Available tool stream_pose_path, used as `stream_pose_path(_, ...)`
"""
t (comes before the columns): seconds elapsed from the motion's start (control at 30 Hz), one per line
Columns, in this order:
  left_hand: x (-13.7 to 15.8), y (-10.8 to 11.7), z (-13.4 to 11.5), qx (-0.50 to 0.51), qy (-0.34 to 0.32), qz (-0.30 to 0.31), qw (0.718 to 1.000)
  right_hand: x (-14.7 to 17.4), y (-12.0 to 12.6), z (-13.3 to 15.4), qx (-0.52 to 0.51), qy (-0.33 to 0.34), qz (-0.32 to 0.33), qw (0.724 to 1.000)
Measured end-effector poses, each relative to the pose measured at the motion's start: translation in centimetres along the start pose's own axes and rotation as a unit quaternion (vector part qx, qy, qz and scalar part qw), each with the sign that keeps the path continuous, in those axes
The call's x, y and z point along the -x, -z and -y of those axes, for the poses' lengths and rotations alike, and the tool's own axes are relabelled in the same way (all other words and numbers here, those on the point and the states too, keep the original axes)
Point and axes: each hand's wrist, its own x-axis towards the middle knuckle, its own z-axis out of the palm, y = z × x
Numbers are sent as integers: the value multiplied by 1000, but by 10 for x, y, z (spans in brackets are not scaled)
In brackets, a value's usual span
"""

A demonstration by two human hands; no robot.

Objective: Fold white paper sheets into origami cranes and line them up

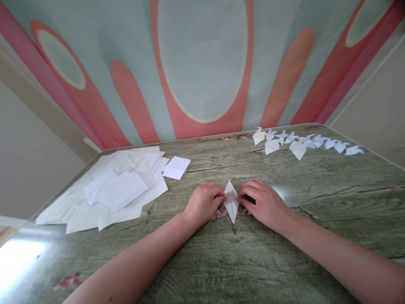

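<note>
A white sheet of paper folded into a narrow diamond is between my hands, its points facing away from me and toward me. A crease runs down the middle of its near half. My left hand pinches the left corner between thumb and fingers. On the opposite side, my right hand has its thumb and fingertips closed at the right corner. Both hands are low over the wood-patterned table. My fingertips partly cover the side corners.
A spread pile of white paper sheets lies at the left, with a small stack of paper squares beside it. Several folded paper birds stand in a row at the back right. A patterned wall covering rises behind the table.
</note>
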Motion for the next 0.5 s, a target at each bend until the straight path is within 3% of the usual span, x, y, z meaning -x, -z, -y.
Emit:
stream_pose_path(0.17,-1,-4,3,-44,43,-15,998,-2,-1,3,17,-26,-1,1000)
stream_pose_path(0.5,-4,-8,-1,-130,52,-14,990,-7,-4,7,79,-73,-8,994)
